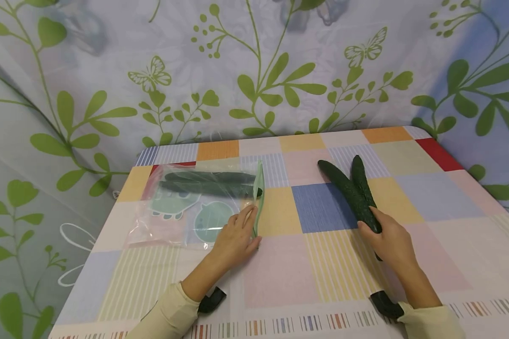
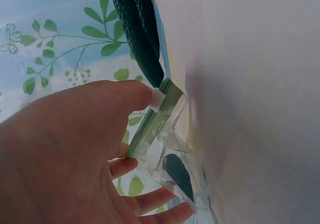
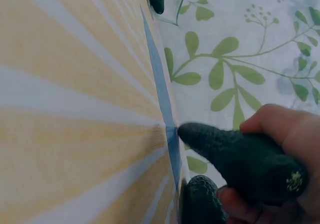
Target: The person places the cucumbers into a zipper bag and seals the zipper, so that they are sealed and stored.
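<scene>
A clear zip bag with a green zip strip lies on the left of the table, with two cucumbers inside. My left hand pinches the bag's mouth, the thumb by a white slider. Off to the right, my right hand grips the near end of a dark green cucumber, which slants away to the left. A second loose cucumber lies beside it, partly hidden behind the held one and the hand.
A patchwork cloth covers the table. Behind it hangs a leaf-patterned curtain. Black straps show near both wrists. Cartoon shapes are printed on the bag.
</scene>
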`<state>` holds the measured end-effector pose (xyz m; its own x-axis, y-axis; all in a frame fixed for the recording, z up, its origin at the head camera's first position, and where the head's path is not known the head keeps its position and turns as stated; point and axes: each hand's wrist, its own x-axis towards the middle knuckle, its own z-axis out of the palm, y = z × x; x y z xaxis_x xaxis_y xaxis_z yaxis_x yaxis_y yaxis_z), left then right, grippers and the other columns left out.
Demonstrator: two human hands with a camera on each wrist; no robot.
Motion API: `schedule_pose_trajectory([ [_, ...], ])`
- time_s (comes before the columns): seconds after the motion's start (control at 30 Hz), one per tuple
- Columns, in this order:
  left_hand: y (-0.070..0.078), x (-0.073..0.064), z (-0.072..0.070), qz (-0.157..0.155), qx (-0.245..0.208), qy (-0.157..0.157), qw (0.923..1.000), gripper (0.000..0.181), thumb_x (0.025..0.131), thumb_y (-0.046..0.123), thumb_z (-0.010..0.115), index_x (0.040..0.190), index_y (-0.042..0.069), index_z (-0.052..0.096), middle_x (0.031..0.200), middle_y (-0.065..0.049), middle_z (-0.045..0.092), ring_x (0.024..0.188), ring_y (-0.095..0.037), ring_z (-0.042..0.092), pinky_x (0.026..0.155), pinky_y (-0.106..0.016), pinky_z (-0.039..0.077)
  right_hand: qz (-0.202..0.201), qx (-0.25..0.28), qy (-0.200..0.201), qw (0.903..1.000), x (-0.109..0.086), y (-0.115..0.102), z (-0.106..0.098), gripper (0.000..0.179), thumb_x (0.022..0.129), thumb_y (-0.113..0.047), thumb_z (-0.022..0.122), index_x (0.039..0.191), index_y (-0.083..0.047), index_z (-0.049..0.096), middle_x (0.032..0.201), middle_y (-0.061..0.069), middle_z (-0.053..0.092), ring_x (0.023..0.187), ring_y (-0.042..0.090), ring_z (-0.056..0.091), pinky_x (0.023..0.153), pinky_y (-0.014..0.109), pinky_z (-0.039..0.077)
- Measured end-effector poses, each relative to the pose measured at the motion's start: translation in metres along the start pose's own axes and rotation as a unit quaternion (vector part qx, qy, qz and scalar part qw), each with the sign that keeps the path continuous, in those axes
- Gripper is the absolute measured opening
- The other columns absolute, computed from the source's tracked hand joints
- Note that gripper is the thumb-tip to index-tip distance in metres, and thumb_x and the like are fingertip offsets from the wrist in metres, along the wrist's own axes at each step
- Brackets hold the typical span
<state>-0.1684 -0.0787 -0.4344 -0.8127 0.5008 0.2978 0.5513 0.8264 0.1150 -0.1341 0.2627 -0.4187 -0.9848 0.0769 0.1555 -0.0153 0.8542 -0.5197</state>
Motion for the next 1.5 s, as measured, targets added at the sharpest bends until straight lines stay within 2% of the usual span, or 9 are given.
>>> schedule_pose_trajectory([
  [0.37, 0.0, 0.0, 0.0, 0.013, 0.018, 0.026, 0.9994, 0.067, 0.083, 0.032, 0.062, 0.137, 0.001, 0.036, 0.137, -0.012, 0.04, 0.099, -0.033, 0.055, 0.075, -0.041, 0.051, -0.011, 0.083, -0.012, 0.9964, 0.001, -0.002, 0.004, 0.056, 0.09, -0.032, 0.055, 0.134, 0.001, 0.042, 0.117, 0.036, 0.052, 0.094, 0.047, 0.056, 0.069, 0.049, 0.048],
  [0.53, -0.001, 0.0, 0.001, 0.011, 0.017, 0.036, 0.9992, 0.067, 0.083, 0.032, 0.062, 0.137, 0.001, 0.037, 0.137, -0.011, 0.039, 0.099, -0.033, 0.054, 0.073, -0.041, 0.051, -0.017, 0.112, -0.024, 0.9932, 0.0, -0.005, 0.005, 0.053, 0.088, -0.029, 0.059, 0.133, -0.005, 0.046, 0.072, 0.019, 0.054, 0.06, 0.007, 0.045, 0.052, 0.025, 0.037],
  [0.6, -0.001, 0.001, 0.001, 0.01, 0.017, 0.039, 0.9991, 0.067, 0.083, 0.032, 0.062, 0.137, 0.001, 0.037, 0.137, -0.011, 0.039, 0.099, -0.033, 0.054, 0.072, -0.041, 0.051, -0.022, 0.122, -0.043, 0.9913, 0.0, -0.007, 0.004, 0.053, 0.088, -0.029, 0.059, 0.134, -0.006, 0.045, 0.078, 0.018, 0.056, 0.058, 0.005, 0.036, 0.053, 0.025, 0.033],
  [0.67, -0.001, 0.0, 0.001, 0.009, 0.017, 0.04, 0.999, 0.067, 0.083, 0.032, 0.062, 0.137, 0.001, 0.037, 0.137, -0.011, 0.039, 0.099, -0.033, 0.054, 0.073, -0.041, 0.051, -0.033, 0.131, -0.06, 0.989, -0.002, -0.009, 0.004, 0.053, 0.089, -0.028, 0.058, 0.134, -0.006, 0.045, 0.108, 0.023, 0.06, 0.071, 0.008, 0.049, 0.061, 0.028, 0.04],
  [0.83, -0.001, 0.0, 0.001, 0.005, 0.015, 0.036, 0.9992, 0.067, 0.083, 0.032, 0.062, 0.138, 0.002, 0.036, 0.137, -0.011, 0.039, 0.1, -0.033, 0.054, 0.073, -0.041, 0.05, -0.065, 0.157, -0.104, 0.9799, -0.006, -0.01, 0.006, 0.052, 0.09, -0.025, 0.056, 0.135, -0.004, 0.043, 0.133, 0.023, 0.046, 0.115, 0.039, 0.049, 0.083, 0.049, 0.046],
  [1.03, 0.0, 0.001, -0.001, 0.0, 0.01, 0.031, 0.9995, 0.067, 0.084, 0.032, 0.061, 0.138, 0.002, 0.035, 0.138, -0.011, 0.038, 0.102, -0.034, 0.053, 0.072, -0.042, 0.051, -0.108, 0.178, -0.119, 0.9708, -0.006, -0.011, 0.006, 0.047, 0.089, -0.019, 0.058, 0.132, -0.003, 0.047, 0.13, 0.021, 0.05, 0.107, -0.012, 0.043, 0.07, 0.019, 0.043],
  [1.13, 0.003, 0.0, -0.004, -0.002, 0.014, 0.024, 0.9996, 0.067, 0.085, 0.033, 0.061, 0.138, 0.003, 0.036, 0.138, -0.011, 0.038, 0.103, -0.033, 0.053, 0.073, -0.041, 0.051, -0.133, 0.189, -0.131, 0.9641, -0.008, -0.01, 0.004, 0.046, 0.089, -0.016, 0.058, 0.131, -0.002, 0.048, 0.129, 0.021, 0.051, 0.108, -0.022, 0.033, 0.074, 0.014, 0.043],
  [1.27, 0.007, 0.0, -0.006, -0.001, 0.018, 0.018, 0.9997, 0.066, 0.085, 0.033, 0.061, 0.138, 0.003, 0.037, 0.139, -0.01, 0.037, 0.103, -0.033, 0.053, 0.073, -0.04, 0.051, -0.147, 0.185, -0.153, 0.9596, -0.009, -0.01, 0.003, 0.045, 0.088, -0.015, 0.058, 0.131, -0.004, 0.049, 0.129, 0.016, 0.053, 0.114, -0.013, 0.038, 0.081, 0.015, 0.044],
  [1.5, 0.015, -0.002, -0.01, -0.003, 0.019, 0.023, 0.9996, 0.065, 0.084, 0.033, 0.061, 0.137, 0.001, 0.038, 0.138, -0.011, 0.039, 0.101, -0.033, 0.054, 0.075, -0.04, 0.051, -0.139, 0.171, -0.198, 0.9552, 0.004, -0.015, 0.009, 0.048, 0.089, -0.023, 0.057, 0.133, -0.008, 0.048, 0.13, 0.016, 0.052, 0.119, 0.037, 0.047, 0.086, 0.05, 0.045],
])
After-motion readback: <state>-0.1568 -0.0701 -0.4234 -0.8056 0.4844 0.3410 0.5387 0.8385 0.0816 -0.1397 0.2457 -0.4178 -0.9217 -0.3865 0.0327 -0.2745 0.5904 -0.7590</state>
